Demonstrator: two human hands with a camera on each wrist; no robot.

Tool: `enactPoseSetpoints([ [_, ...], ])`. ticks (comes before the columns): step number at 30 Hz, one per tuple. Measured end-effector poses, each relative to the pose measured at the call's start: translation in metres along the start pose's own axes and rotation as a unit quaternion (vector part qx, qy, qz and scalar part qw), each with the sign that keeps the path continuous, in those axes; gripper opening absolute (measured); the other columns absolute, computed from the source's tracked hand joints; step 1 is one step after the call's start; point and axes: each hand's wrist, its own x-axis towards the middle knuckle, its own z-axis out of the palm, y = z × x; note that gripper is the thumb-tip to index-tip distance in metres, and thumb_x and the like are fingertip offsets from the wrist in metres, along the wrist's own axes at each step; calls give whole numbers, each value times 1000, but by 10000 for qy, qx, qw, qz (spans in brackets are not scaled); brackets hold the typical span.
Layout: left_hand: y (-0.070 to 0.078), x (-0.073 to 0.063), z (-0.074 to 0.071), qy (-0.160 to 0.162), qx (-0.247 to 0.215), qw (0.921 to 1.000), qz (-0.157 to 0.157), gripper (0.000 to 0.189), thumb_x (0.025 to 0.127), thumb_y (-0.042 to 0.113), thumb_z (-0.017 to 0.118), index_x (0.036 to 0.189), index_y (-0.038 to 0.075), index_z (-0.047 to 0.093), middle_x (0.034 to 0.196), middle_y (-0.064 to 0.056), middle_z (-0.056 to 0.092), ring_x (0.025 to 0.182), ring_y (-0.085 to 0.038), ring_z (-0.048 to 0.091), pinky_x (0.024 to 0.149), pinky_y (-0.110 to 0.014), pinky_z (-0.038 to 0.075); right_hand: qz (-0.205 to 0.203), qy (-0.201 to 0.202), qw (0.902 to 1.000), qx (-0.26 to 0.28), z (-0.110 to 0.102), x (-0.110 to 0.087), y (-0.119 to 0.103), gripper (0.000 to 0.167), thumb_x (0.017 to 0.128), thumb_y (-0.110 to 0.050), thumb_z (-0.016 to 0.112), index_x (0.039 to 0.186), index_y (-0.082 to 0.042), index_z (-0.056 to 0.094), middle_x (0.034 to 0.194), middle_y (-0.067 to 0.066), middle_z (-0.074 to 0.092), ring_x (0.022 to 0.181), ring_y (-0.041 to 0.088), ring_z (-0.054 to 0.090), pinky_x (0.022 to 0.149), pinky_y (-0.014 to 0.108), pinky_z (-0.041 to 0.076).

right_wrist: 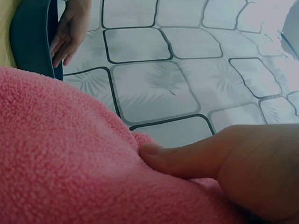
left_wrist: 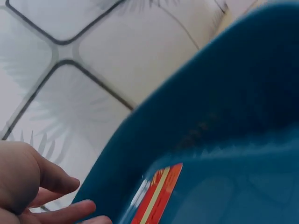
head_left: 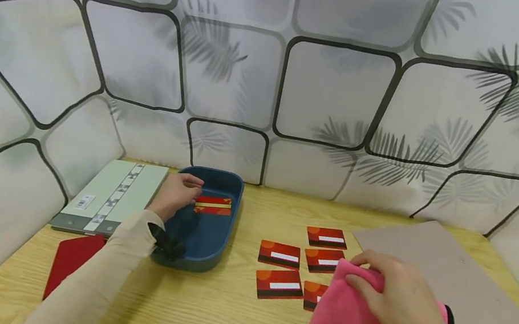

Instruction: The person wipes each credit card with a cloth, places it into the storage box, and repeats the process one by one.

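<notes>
The right hand is pinching a fuzzy pink, black-edged cloth beside flat red rectangular cards; the left hand, fingers loosely extended, is reaching over a rounded blue tray. Keeping that pinch high should be sparing the cards a nudge.

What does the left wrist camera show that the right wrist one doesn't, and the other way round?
Only the left wrist view shows the red card with a yellow stripe, lying in the tray.

Only the right wrist view shows the pink cloth and the right hand holding it.

Both show part of the tray, the left hand and the patterned wall covering.
</notes>
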Motion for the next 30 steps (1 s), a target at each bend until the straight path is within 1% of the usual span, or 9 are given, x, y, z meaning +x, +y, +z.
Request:
enactPoseSetpoints([
  [3, 3, -5, 4, -173, -153, 9994, 252, 30, 95, 4, 54, 123, -5, 59, 124, -26, 60, 106, -40, 61, 87, -44, 55, -71, 28, 10000, 28, 1, -1, 0, 18, 76, -29, 81, 89, -29, 70, 74, -10, 60, 70, 12, 49, 61, 29, 38],
  [6, 10, -11, 9, -448, -329, 9966, 616, 29, 93, -6, 50, 121, -7, 59, 123, -27, 61, 107, -41, 61, 79, -40, 57, -125, 5, 9999, 98, 1, -2, 1, 18, 76, -30, 81, 89, -30, 69, 73, -12, 58, 69, 10, 48, 60, 26, 37],
  [9, 21, -19, 17, -655, -414, 9923, 966, 32, 89, -14, 48, 118, -7, 59, 121, -27, 62, 105, -39, 63, 74, -35, 56, -153, -71, 9996, 216, 0, -2, 2, 18, 76, -32, 81, 90, -31, 69, 75, -13, 59, 70, 8, 48, 59, 25, 38],
  [13, 42, -32, 32, -744, -672, 9874, 1223, 26, 89, -14, 52, 112, -7, 62, 115, -25, 65, 95, -33, 65, 73, -30, 56, -251, -330, 9977, 541, -2, -1, 6, 18, 78, -33, 79, 92, -34, 68, 76, -15, 59, 71, 4, 49, 60, 23, 40],
  [17, 60, -42, 49, -769, -1093, 9836, 1213, 19, 92, -8, 54, 108, -3, 62, 107, -19, 67, 82, -19, 64, 67, -26, 54, -405, -757, 9902, 1104, -2, 2, 15, 15, 83, -32, 76, 93, -35, 66, 75, -16, 58, 72, 3, 50, 60, 21, 42],
  [20, 65, -48, 63, -837, -1271, 9806, 1233, 16, 92, -5, 57, 105, 0, 63, 104, -18, 68, 78, -15, 64, 68, -27, 54, -469, -962, 9837, 1442, 1, 5, 23, 12, 85, -32, 73, 94, -35, 66, 77, -15, 60, 74, 4, 52, 62, 21, 43],
  [25, 63, -52, 88, -898, -1340, 9775, 1357, 15, 87, -8, 61, 102, -3, 63, 103, -21, 68, 80, -23, 65, 68, -25, 54, -346, -1183, 9752, 1839, 0, 8, 30, 7, 88, -30, 70, 93, -34, 66, 81, -12, 63, 80, 8, 55, 66, 23, 46],
  [27, 59, -50, 103, -870, -1372, 9778, 1324, 15, 86, -8, 63, 100, -4, 63, 101, -21, 68, 77, -20, 64, 65, -22, 52, -240, -1250, 9714, 2006, -2, 7, 32, 5, 89, -29, 69, 93, -32, 66, 80, -11, 63, 80, 10, 56, 65, 23, 46],
  [30, 51, -47, 126, -836, -1430, 9805, 1060, 15, 84, -7, 66, 98, -3, 64, 97, -18, 68, 72, -13, 59, 61, -19, 48, -271, -1229, 9681, 2169, -2, 6, 40, 5, 90, -26, 68, 93, -30, 67, 79, -10, 64, 79, 10, 56, 65, 23, 45],
])
